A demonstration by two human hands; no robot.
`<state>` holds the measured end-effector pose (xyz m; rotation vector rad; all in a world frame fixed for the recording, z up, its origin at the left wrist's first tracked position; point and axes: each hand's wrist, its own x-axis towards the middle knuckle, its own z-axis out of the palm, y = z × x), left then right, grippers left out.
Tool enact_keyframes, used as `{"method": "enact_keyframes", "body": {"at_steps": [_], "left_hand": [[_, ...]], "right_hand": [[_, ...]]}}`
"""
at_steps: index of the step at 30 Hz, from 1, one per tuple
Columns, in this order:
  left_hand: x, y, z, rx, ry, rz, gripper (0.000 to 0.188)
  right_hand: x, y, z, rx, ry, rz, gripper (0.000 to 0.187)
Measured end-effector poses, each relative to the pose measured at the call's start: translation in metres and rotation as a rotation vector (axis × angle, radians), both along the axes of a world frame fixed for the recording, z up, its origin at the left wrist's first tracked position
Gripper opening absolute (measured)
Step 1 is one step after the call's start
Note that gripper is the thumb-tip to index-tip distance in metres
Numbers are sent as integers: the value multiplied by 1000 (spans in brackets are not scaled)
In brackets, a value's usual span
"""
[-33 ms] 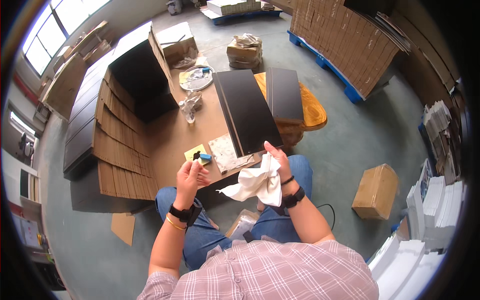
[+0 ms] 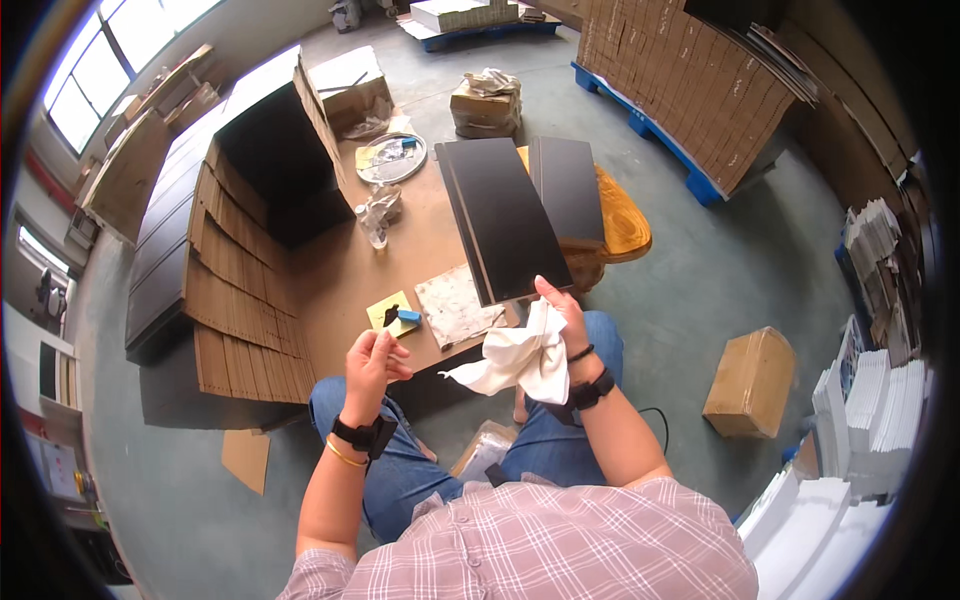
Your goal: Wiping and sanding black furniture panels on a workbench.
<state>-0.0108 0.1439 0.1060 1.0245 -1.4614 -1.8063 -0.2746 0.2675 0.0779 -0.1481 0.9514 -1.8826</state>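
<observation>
The right hand [image 2: 560, 320] is closed on a crumpled white cloth [image 2: 515, 362], fingertips touching the near edge of the black board [image 2: 498, 225]. The left hand [image 2: 372, 362] hangs over the lap with fingers curled; whether it pinches anything cannot be told. Wiping likely goes best with the cloth bunched tight and the free hand steadying the board. Two black boards lie on the brown table [image 2: 345, 280], the second [image 2: 568, 190] just beside the first. One yellow sponge [image 2: 390, 315], one round metal tray [image 2: 390, 158], one cardboard box [image 2: 750, 385] on the floor
</observation>
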Motion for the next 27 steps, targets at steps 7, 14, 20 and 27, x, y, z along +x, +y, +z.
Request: {"method": "enact_keyframes", "body": {"at_steps": [7, 14, 20, 27], "left_hand": [[68, 3, -2, 91, -39, 75, 21], [147, -5, -5, 77, -114, 252, 18], [212, -24, 6, -22, -164, 525, 14], [262, -57, 10, -93, -99, 874, 27]], "right_hand": [[-116, -21, -37, 59, -46, -133, 28], [-167, -41, -52, 77, -40, -49, 40], [-169, -48, -64, 164, -41, -26, 38], [-182, -33, -57, 365, 7, 193, 44]]}}
